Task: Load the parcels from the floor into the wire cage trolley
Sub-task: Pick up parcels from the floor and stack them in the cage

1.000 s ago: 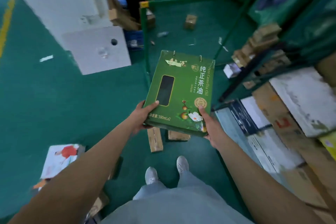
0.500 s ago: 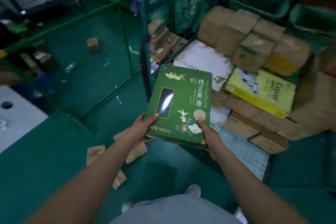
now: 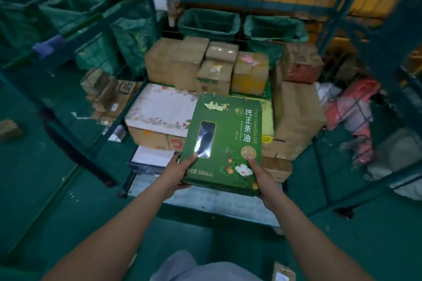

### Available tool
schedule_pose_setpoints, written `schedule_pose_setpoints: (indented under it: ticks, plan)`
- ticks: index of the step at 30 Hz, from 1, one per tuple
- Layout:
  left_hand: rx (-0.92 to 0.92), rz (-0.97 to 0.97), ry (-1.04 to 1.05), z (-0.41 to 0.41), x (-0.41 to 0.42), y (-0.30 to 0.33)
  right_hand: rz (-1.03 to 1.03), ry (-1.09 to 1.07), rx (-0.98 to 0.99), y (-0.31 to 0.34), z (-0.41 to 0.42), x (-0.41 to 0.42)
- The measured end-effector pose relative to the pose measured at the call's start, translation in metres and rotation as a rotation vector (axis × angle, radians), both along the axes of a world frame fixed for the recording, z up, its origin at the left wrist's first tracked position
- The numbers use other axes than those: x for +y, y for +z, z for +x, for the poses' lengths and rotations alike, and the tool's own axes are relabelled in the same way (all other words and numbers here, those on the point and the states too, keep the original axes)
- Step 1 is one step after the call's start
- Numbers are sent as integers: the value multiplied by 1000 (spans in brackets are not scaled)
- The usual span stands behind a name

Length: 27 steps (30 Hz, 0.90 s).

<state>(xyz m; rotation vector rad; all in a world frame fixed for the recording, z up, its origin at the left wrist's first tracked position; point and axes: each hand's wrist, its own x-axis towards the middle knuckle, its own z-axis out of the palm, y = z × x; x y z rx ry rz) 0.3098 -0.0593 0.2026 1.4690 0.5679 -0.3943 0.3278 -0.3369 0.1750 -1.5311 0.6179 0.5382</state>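
Green floor (image 3: 45, 189) runs under everything I can see, and straight ahead stands the wire cage trolley (image 3: 376, 36), its near side open toward me and its mesh back wall showing yellow behind it. I hold the green gift box (image 3: 225, 143) out over the trolley's front edge, face up and above the stacked load. My left hand (image 3: 177, 173) grips its lower left corner with the thumb on the printed face, and my right hand (image 3: 262, 178) grips the lower right corner the same way; the fingers of both are hidden beneath the box. Inside the cage, brown cartons (image 3: 182, 61) stand packed along the back, a flat white box (image 3: 159, 109) lies on the left, and a tall brown carton (image 3: 296, 116) fills the right. A yellow box (image 3: 267, 121) is mostly covered by the one I hold, so I cannot tell how far it reaches. At the front, a bare strip of the trolley's deck (image 3: 205, 198) lies under my wrists. Beyond the right mesh lies what may be a heap of soft bags (image 3: 356, 109), too blurred to judge. One small parcel (image 3: 283, 271) is cut off at the bottom edge.
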Motion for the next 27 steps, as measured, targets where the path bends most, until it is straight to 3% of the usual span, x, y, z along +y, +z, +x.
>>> schedule_pose_setpoints:
  ticks: [12, 18, 27]
  plan:
    - [21, -30, -83, 146, -76, 8, 86, -128, -54, 18, 97, -73]
    - [27, -41, -88, 272, -93, 3, 247, -212, -28, 17, 211, -87]
    - [116, 15, -152, 490, -118, -6, 283, -302, -19, 6, 405, -99]
